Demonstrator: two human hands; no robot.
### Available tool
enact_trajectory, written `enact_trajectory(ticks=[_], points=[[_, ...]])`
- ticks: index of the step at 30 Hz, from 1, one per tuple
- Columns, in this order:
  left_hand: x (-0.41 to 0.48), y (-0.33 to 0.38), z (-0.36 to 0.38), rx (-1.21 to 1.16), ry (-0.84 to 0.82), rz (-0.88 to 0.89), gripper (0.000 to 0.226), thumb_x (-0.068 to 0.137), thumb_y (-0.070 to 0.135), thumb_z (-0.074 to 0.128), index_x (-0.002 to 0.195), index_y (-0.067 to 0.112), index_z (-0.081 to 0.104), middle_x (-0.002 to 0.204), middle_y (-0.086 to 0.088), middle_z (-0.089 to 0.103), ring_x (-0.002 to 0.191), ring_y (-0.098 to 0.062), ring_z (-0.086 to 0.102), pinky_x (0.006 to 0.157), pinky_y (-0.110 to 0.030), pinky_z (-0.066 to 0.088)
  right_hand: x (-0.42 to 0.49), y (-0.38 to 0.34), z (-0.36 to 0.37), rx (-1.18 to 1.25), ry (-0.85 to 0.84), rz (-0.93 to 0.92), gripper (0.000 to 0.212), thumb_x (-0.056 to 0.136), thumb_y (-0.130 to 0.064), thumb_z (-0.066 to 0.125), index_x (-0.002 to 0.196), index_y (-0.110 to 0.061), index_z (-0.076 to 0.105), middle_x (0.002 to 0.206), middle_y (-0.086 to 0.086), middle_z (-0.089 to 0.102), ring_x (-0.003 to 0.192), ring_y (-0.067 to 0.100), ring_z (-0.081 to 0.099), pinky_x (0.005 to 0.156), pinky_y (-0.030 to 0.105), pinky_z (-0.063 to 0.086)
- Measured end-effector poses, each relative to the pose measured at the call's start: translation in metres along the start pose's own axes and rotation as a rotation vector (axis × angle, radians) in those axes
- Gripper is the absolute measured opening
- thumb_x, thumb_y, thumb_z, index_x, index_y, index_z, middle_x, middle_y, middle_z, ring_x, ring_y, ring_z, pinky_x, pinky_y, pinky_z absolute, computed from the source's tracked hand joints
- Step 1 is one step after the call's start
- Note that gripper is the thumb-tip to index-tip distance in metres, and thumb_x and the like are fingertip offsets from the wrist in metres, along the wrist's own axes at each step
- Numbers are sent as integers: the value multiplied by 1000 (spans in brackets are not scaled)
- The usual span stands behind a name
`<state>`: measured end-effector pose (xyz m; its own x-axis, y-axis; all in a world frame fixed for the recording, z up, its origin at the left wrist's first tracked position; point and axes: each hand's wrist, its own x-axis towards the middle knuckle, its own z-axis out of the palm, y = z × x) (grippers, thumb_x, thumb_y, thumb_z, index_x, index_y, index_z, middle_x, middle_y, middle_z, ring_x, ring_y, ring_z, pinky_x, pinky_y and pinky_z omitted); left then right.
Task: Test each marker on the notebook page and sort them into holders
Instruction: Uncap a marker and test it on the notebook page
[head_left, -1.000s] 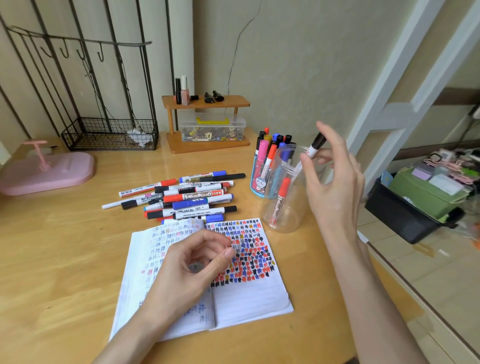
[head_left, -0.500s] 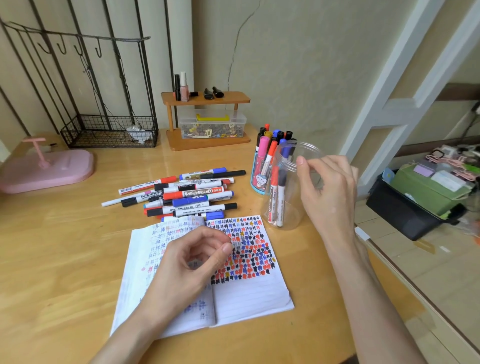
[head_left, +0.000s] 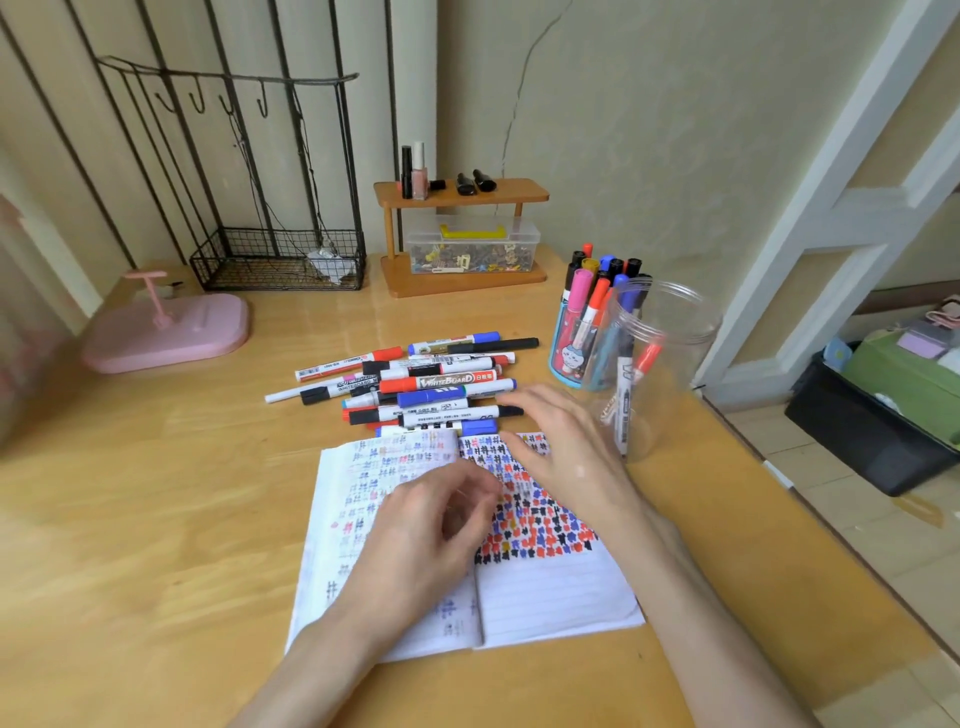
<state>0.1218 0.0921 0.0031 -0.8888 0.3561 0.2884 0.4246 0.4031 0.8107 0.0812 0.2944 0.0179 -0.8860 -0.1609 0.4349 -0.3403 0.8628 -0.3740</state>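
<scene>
Wooden surface (head_left: 156, 545): capped marker pile (head_left: 431, 387) at twelve o'clock of scribbled lined notebook (head_left: 550, 592) likely awaits testing; clear plastic jar (head_left: 675, 332) holds two; left hand (head_left: 426, 540), right hand (head_left: 566, 441) grips loose, empty.

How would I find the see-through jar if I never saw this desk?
Go to the right edge of the wooden desk, beyond the open notebook. Two holders stand together. The clear jar is the right-hand one: see-through with only two markers inside, while the blue cartoon cup is packed full.

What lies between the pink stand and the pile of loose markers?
Only bare wooden desk separates the pink stand from the marker pile, in the head view.
</scene>
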Motion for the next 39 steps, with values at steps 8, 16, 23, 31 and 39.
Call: enact_trajectory(ticks=[8,16,23,31,39], points=[[1,-6,2,127,-7,36,10,100,25,65,104,33,69,77,20,65,69,-8,62,61,-19,44,25,11,21,-168,-69,-46,34,98,-21,69,131,-16,67,125,1,68,114,22,57,99,42,48],[2,-7,3,127,-13,39,12,100,23,63,107,31,70,74,18,63,65,-7,59,59,-18,40,30,19,24,-151,-35,-51,27,90,-22,77,116,-15,76,104,-4,64,104,17,51,89,31,45],[3,-7,4,105,-3,33,12,102,25,63,109,32,69,81,18,67,67,-11,64,60,-20,46,9,4,2,83,-9,131,16,91,-28,78,107,-25,76,73,-12,45,70,6,46,65,25,39],[1,0,4,30,28,24,33,91,54,72,116,33,66,91,23,72,76,-3,70,66,-16,49,-40,-34,-25,927,-110,438,12,95,-15,74,100,-5,74,82,11,77,75,20,72,73,32,59],[-2,2,5,183,1,150,20,104,44,57,121,37,65,92,34,62,77,10,58,71,-10,42,-58,-35,-16,1046,23,508,29,98,-23,67,79,-2,71,74,11,71,64,16,61,62,24,49]])
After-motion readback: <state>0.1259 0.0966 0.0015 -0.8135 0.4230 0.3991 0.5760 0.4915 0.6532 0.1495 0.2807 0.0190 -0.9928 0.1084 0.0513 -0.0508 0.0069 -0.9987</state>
